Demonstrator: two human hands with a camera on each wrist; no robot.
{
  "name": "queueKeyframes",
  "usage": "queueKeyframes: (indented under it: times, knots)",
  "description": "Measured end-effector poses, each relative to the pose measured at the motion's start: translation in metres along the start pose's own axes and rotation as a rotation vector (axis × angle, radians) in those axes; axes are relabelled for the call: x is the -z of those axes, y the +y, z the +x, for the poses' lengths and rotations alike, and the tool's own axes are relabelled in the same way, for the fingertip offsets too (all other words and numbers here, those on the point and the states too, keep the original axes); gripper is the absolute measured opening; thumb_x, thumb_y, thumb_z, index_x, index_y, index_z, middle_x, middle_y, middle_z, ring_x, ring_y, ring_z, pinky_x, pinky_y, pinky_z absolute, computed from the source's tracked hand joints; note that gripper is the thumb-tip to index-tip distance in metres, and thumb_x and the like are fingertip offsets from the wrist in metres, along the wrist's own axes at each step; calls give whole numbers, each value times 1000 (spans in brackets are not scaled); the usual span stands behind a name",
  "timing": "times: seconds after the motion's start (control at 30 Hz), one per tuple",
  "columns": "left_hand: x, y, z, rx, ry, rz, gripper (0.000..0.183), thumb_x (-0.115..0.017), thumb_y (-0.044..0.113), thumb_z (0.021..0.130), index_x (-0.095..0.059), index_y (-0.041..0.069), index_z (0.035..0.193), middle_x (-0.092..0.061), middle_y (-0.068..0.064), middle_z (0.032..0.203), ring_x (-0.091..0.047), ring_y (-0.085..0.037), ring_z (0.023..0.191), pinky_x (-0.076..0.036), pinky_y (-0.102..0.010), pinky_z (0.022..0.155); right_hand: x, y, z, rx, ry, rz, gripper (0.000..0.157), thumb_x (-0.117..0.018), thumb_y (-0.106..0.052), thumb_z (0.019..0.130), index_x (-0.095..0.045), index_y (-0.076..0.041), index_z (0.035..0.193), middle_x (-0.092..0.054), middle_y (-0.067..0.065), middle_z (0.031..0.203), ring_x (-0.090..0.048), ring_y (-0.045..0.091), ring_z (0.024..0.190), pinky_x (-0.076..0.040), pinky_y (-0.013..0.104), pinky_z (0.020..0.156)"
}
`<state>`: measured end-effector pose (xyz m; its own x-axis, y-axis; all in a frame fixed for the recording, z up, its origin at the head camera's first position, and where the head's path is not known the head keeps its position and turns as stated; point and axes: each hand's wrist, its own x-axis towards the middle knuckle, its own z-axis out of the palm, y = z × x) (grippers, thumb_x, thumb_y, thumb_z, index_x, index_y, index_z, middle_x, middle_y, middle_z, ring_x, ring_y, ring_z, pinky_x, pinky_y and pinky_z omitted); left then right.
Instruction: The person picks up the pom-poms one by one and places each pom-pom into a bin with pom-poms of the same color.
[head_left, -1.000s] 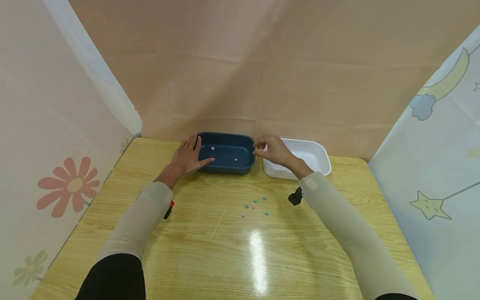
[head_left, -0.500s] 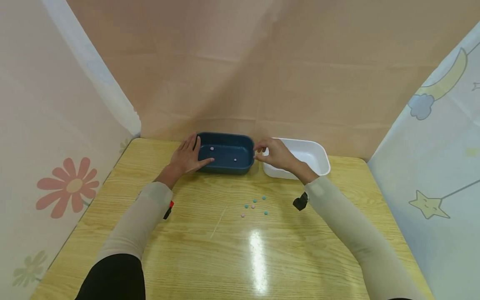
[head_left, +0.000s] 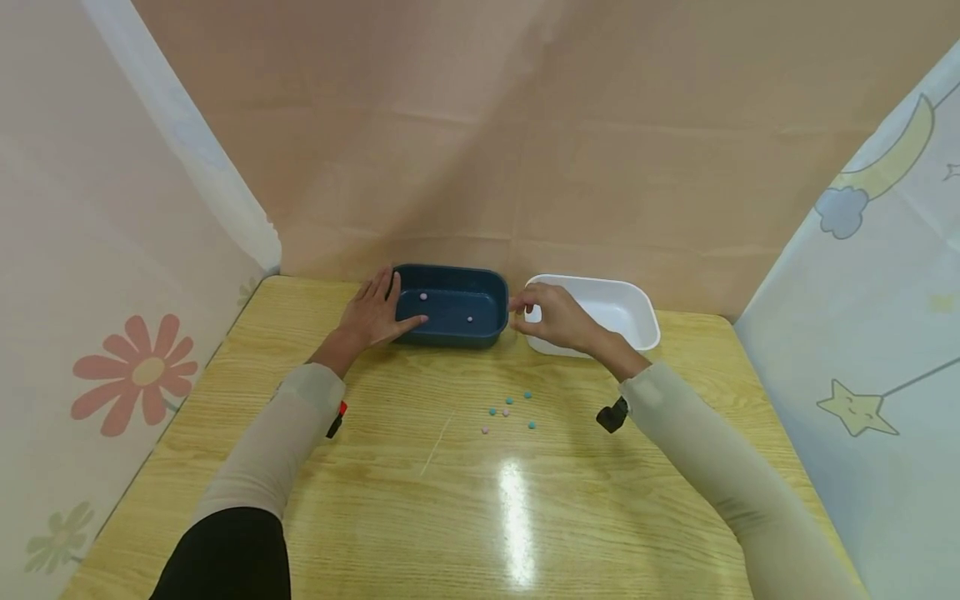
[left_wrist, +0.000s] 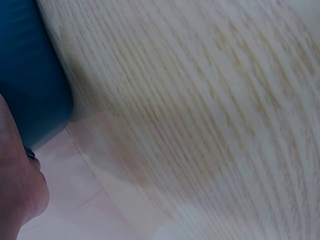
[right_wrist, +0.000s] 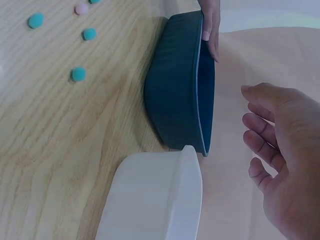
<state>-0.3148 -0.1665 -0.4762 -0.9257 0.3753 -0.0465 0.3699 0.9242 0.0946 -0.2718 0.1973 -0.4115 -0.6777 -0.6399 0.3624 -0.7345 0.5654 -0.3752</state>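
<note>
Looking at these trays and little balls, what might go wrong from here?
The left hand touches the dark blue tray; a push might roll the two pale balls inside it. The loose balls lie uncontained on the table, so a bump could send them rolling.

- Head view evenly bright; a narrow white glare (head_left: 516, 521) streaks the near tabletop (head_left: 360, 517).
- A soft diagonal shadow (head_left: 483, 154) crosses the far backdrop (head_left: 337, 183).
- Left wrist view dim, hazy, the grain (left_wrist: 200, 75) soft.
- Right wrist view muted, clearer.

blue tray (head_left: 456, 341): smooth plastic | white tray (head_left: 624, 318): plastic | table (head_left: 405, 517): glossy woodgrain
</note>
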Motion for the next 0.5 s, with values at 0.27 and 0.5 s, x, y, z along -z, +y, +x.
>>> queueKeyframes:
  times: [0.27,0.5]
  knots:
    - [-3,-1,0,0,-12,4,110,-38,78,102,-2,-2,169,5,-22,177,1,-36,165,-6,-51,133,-2,-5,-13,32,-26,56,22,-86,-10,89,-80,3,106,-74,12,94,-66,28,86,-56,53,77]
    - [0,0,-1,-4,-2,-15,110,-42,75,102,-3,-4,168,3,-23,176,1,-37,164,-6,-52,133,-5,-7,-25,28,-31,70,22,-87,-8,87,-81,-1,106,-73,7,94,-68,29,85,-56,43,74]
